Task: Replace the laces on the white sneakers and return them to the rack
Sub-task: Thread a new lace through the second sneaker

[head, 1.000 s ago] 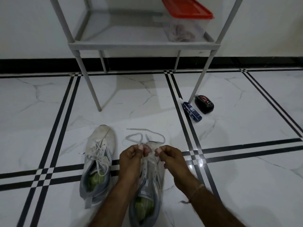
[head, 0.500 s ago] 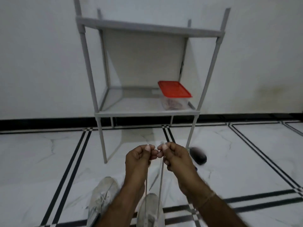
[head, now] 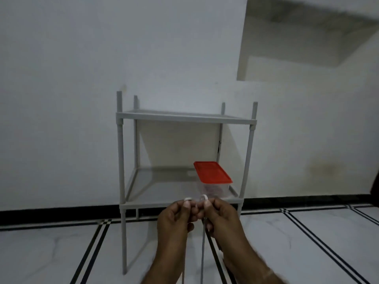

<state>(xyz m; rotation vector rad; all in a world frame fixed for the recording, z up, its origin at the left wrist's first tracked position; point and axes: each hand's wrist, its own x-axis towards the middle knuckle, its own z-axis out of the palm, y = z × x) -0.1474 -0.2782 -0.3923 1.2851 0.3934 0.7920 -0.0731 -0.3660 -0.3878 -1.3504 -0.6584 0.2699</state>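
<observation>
Head view caught the lacing only midway, I'd judge: sneakers out of frame, none back on the rack (head: 184,118). Just before its lower shelf, left hand (head: 174,219) and right hand (head: 222,218) were curled tight, each pinching a lace (head: 202,253) end, strands hanging down. On that shelf sat a red-lidded box (head: 212,174).

The rack (head: 121,160) stands on the floor (head: 51,249) against the wall (head: 61,78), a container (head: 213,175) at its lower shelf's right, and before it the left hand (head: 174,220) and right hand (head: 221,216) hold the lace (head: 202,253).
</observation>
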